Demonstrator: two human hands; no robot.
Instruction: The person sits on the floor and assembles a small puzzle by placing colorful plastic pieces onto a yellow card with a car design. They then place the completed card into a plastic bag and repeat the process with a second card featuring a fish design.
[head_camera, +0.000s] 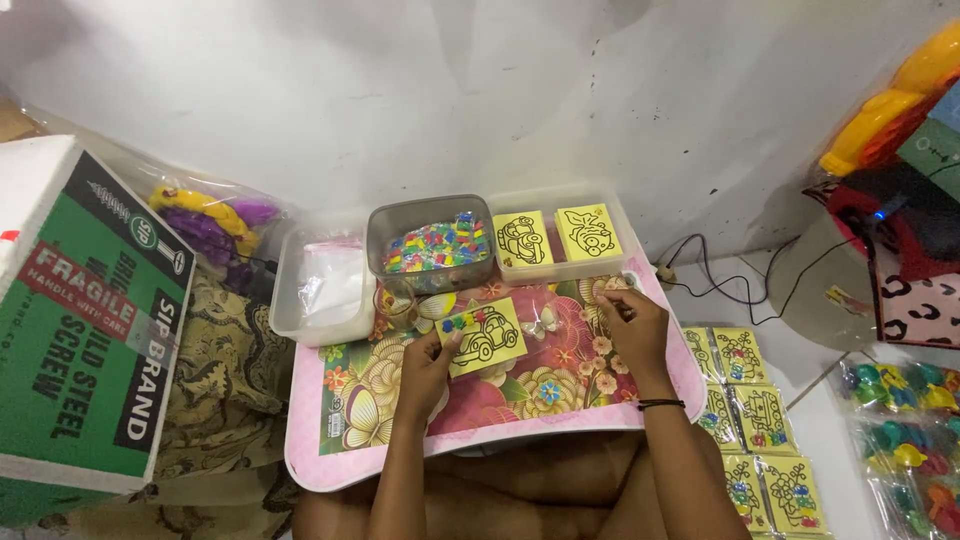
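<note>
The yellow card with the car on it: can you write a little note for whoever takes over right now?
Left hand holds the yellow car card over the flowery pink table. Right hand rests on the table, fingers curled; whether it holds anything is unclear. Coloured bits fill the grey tub; two more cards sit in the clear tub. Bagged cards lie at the right. This card is unbagged.

Green cardboard box (85, 330) far left; toys (905, 100), perhaps plastic, right.
</note>
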